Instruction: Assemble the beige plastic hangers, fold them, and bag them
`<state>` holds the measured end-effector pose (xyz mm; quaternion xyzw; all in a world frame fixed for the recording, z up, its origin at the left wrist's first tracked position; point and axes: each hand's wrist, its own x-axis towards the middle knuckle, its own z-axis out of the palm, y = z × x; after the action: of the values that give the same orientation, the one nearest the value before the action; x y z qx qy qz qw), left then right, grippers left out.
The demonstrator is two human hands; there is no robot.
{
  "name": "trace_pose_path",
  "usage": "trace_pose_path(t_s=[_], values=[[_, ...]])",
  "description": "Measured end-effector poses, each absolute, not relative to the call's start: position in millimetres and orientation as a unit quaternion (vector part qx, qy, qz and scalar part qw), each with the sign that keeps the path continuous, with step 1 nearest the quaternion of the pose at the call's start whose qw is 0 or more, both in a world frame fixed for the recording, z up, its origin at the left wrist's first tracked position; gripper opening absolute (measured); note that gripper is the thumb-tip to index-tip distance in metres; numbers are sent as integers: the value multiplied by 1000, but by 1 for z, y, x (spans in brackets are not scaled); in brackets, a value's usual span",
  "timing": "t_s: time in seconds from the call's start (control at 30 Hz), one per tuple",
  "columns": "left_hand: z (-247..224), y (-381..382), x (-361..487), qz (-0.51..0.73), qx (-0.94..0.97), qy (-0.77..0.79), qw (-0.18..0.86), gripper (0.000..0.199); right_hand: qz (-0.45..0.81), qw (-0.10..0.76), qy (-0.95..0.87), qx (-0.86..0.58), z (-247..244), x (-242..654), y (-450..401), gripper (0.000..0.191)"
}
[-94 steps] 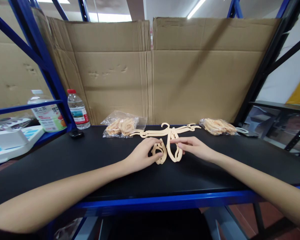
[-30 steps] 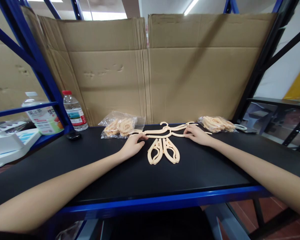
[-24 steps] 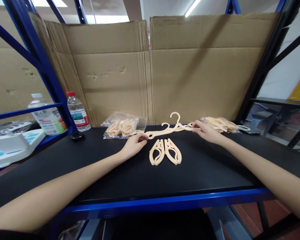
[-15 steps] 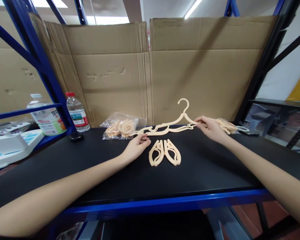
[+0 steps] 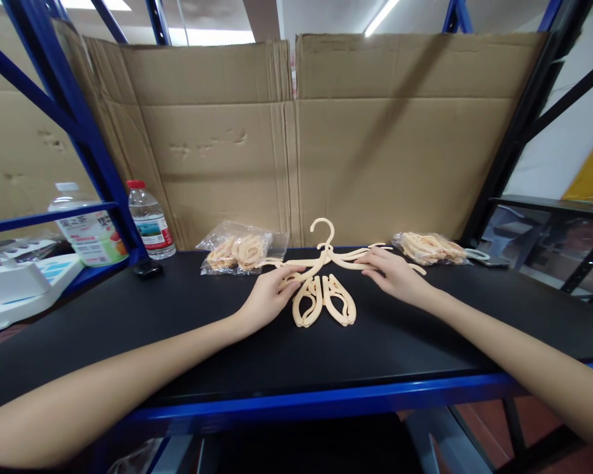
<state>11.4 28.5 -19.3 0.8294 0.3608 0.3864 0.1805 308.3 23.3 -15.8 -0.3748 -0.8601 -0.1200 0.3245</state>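
A cream unfolded plastic clothes hanger (image 5: pixel 343 264) is held in front of me, its hook upright. My left hand (image 5: pixel 269 293) pinches its left arm near the end. The fingers of my right hand (image 5: pixel 393 273) close on its right arm, whose tip sticks out past the hand. Behind it, another cream hanger (image 5: pixel 358 254) lies on the black tabletop (image 5: pixel 296 362), partly hidden by the held one. A folded hanger (image 5: pixel 319 297) lies between my hands, nearer to me, its two halves side by side like wings.
Clear bags of folded cream hangers lie at the back left (image 5: pixel 242 251) and back right (image 5: pixel 427 247). A red-capped water bottle (image 5: pixel 151 220) and a small black object (image 5: pixel 148 268) stand at left. A cardboard wall (image 5: pixel 400 145) closes off the back; blue rack posts (image 5: pixel 86 145) flank the left.
The upright hanger has moved left and toward me, away from over the right-hand bag. My left hand has closed on its left arm. My right hand has shifted left with it.
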Motion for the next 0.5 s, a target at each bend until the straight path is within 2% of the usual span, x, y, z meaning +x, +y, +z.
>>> trace_pose_path(t_s=[0.07,0.2,0.33,0.5], values=[[-20,31,11,398,814,368,210,31,-181,299,-845,-404,-14,311,22,18],[-23,36,10,431,785,372,243,30,-298,240,-780,-496,-14,312,19,32],[-28,38,13,453,756,371,291,29,-325,187,-737,-562,-17,303,14,35],[-29,35,14,463,763,360,272,23,-341,173,-722,-577,-19,296,12,29]])
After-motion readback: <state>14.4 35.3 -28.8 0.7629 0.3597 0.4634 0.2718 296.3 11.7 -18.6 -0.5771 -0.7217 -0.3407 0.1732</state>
